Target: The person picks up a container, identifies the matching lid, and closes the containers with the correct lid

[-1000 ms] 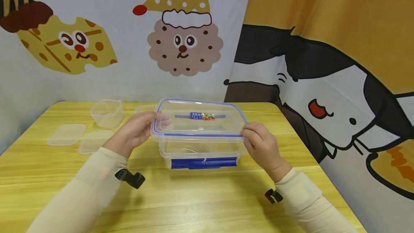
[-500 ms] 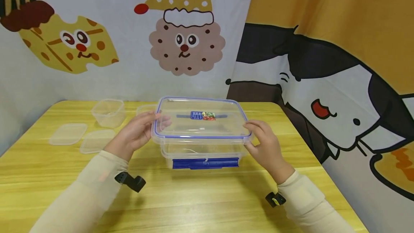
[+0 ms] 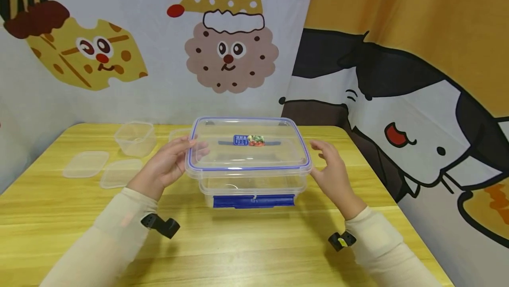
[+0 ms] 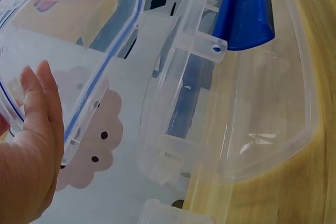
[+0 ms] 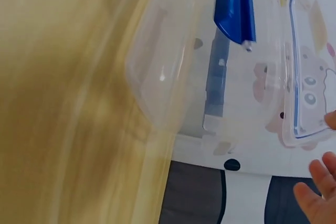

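Far over on the left I see a flat clear square [image 3: 85, 164] lying on the wooden surface [image 3: 246, 251], and a second flat clear square [image 3: 120, 173] just beside it, nearer to me. A small clear tub [image 3: 136, 140] stands behind them by the back edge, and a yellow cheese face [image 3: 89, 57] smiles on the wall cloth [image 3: 159, 105] above. My left sleeve [image 3: 101, 238] is cream, with a black wrist camera [image 3: 161, 225] by the cuff. My left hand [image 3: 166, 163] is clamped on the left edge of the big clear lid [image 3: 248, 156], with some fingers showing through it. That lid has a blue line all round and a bright little label [image 3: 249, 140] in the middle. It is up over the big clear box [image 3: 254, 184], and the left wrist view shows a gap between them. The box sits on the surface, with a blue clip [image 3: 253, 201] on its near side. Behind, there's a pink cookie face [image 3: 234, 68] in a spotty hat. My right hand [image 3: 334, 174] has its fingers apart by the lid's right side; I can't tell if the thumb touches it. Furthest right, a big black and white animal [image 3: 421, 110] opens its red mouth.
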Demonstrator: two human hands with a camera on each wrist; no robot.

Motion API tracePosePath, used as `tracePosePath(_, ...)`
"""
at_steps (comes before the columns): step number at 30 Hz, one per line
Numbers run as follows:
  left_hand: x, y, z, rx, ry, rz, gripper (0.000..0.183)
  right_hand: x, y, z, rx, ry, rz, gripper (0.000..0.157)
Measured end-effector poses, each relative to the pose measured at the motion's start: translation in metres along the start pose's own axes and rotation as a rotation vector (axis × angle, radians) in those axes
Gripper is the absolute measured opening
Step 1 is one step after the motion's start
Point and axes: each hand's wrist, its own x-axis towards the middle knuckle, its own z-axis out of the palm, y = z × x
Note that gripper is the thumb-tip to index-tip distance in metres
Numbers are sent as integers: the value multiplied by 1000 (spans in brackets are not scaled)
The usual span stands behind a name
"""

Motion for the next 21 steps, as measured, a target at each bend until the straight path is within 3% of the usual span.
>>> tracePosePath(11,-2,-1,-3,25,-9,23,26,19,5,-6,115,-198,274,39)
tracePosePath(21,0,-3,-3,47,-13,26,22,32,2,-5,308,-379,598,64)
